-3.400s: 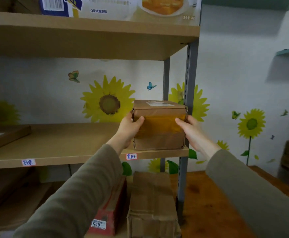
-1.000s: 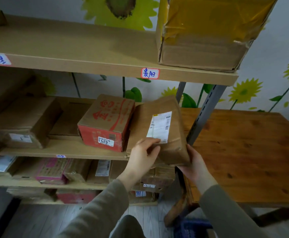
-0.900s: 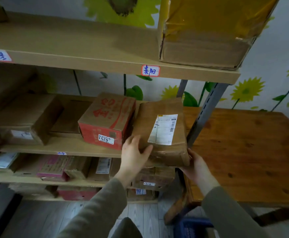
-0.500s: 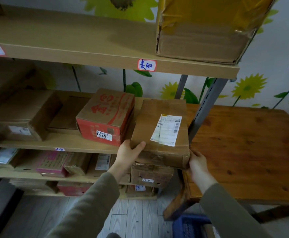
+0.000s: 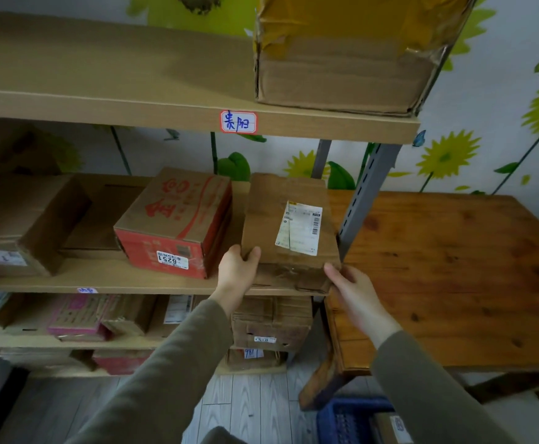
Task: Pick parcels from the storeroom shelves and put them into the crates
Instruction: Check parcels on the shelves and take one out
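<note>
- both hands are gripping the brown parcel (image 5: 289, 232) at its near corners: the left hand (image 5: 237, 272) is closing on the left corner, the right hand (image 5: 353, 288) on the right one.
- the parcel is lying on the middle shelf (image 5: 69, 283), touching the red box (image 5: 178, 222).
- the blue crate (image 5: 348, 421) is waiting on the floor near the table (image 5: 454, 270); many parcels are remaining, so i judge most work is left.

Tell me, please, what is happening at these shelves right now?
A person has both hands on a brown parcel at the right end of the middle shelf: left hand at its front-left corner, right hand at its front-right corner. It sits beside a red box. A blue crate waits on the floor below.
</note>
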Motion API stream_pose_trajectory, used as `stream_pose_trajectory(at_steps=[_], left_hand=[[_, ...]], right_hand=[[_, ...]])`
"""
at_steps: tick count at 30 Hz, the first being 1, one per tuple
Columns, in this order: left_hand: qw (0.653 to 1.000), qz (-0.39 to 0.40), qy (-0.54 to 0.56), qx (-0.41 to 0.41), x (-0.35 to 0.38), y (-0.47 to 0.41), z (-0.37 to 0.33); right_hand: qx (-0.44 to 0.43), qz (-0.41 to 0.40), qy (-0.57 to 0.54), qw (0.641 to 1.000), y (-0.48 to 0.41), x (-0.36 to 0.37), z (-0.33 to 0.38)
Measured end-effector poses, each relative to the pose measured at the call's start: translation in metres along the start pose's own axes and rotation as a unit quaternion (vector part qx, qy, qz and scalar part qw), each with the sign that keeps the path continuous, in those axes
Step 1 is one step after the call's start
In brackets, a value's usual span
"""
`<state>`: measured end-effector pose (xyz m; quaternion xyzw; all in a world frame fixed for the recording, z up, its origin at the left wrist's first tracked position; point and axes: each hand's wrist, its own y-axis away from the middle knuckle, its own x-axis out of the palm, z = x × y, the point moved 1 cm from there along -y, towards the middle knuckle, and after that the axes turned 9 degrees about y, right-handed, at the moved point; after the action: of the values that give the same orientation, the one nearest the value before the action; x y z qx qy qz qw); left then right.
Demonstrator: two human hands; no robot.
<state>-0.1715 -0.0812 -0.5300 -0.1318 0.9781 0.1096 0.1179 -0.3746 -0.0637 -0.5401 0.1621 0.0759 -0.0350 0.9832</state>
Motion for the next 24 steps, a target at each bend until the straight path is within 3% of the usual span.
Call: stream_pose_trajectory(at_steps=[3, 7, 10, 12, 15, 18, 21, 24], left_hand=[[1.000, 0.001, -0.009, 0.006, 0.009, -0.002, -0.003], [1.000, 0.010, -0.027, 0.010, 0.011, -0.002, -0.005], [0.999, 0.009, -0.046, 0.022, 0.001, 0.005, -0.005], [0.998, -0.016, -0.044, 0.052, -0.011, 0.013, -0.006], [0.991, -0.068, -0.009, 0.113, -0.041, 0.025, -0.011], [0.982, -0.110, 0.008, 0.156, -0.082, 0.023, -0.012], [0.967, -0.185, -0.008, 0.176, -0.128, 0.009, -0.009], [0.970, -0.198, -0.017, 0.143, -0.169, -0.014, -0.003]], right_hand=[[-0.030, -0.071, 0.127, 0.989, -0.006, -0.004, 0.006], [-0.008, -0.094, 0.104, 0.990, -0.007, 0.000, 0.006], [0.034, -0.113, 0.001, 0.993, 0.003, 0.008, -0.002], [0.064, -0.089, -0.035, 0.993, 0.017, 0.022, -0.007], [0.067, 0.002, 0.004, 0.998, 0.039, 0.066, -0.007], [-0.016, 0.044, 0.063, 0.997, 0.046, 0.115, 0.011], [-0.143, -0.008, 0.129, 0.981, 0.038, 0.156, 0.039], [-0.175, -0.062, 0.145, 0.972, 0.024, 0.190, 0.061]])
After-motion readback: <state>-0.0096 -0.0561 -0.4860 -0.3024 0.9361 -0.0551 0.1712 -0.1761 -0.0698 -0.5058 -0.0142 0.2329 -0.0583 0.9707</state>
